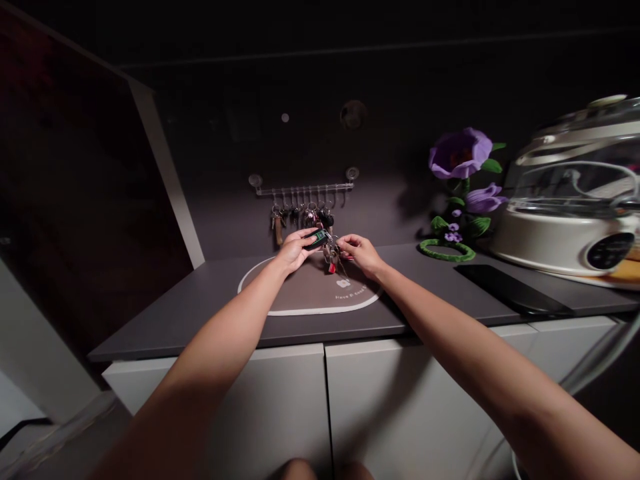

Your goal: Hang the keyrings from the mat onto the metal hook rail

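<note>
My left hand is closed around a dark key fob with a green patch on it. From the fob hangs a bunch of keys with a small red tag. My right hand pinches the ring side of this bunch between thumb and fingers. Both hands are held above an oval brown mat with a white rim. Behind them a clear hook rail is fixed to the wall, with several key sets hanging from its hooks.
A purple artificial flower rises from a green ring base at right. Beyond it stands a white appliance with a clear lid. A black flat object lies near the front edge of the grey counter, above white cabinets.
</note>
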The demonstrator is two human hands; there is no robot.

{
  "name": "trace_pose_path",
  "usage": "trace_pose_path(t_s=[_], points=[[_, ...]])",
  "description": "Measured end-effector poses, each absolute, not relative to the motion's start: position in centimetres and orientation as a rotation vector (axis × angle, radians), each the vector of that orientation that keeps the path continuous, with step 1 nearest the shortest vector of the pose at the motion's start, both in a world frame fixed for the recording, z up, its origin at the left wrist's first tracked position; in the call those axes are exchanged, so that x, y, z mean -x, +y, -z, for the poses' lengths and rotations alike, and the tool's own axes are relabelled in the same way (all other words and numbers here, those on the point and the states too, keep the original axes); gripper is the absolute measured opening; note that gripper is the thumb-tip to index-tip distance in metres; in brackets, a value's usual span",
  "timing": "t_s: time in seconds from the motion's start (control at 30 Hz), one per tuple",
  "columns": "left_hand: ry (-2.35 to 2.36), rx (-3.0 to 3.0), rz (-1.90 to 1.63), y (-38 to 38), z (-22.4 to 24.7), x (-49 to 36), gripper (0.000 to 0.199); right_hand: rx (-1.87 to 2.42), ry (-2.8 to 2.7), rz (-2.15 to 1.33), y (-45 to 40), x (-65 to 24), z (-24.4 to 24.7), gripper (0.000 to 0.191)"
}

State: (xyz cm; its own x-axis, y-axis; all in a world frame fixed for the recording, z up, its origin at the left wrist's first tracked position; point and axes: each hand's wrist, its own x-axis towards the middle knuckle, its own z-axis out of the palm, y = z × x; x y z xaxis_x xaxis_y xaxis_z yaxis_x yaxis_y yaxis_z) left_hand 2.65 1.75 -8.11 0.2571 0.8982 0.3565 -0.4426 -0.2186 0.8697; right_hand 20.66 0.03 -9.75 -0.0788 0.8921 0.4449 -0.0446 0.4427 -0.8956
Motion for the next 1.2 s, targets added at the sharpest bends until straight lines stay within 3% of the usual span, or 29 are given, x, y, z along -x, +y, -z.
trace_pose_path(t_s=[0.47,0.87,1.2], points=[[0.732,-1.387,-1.334,1.5,8.3,-3.0,0.031,0.745,-1.407,-0.765,0.4,-20.6,9.0,0.032],[0.754,-1.579,-1.244,1.3,8.9,-4.0,0.036,0.786,-1.368,-0.838,0.5,-20.0,8.3,0.03],[0.879,-1.709,-1.323,1.0,8.8,-4.7,0.031,0.823,-1.376,-0.645,2.1,-20.3,6.8,0.033]])
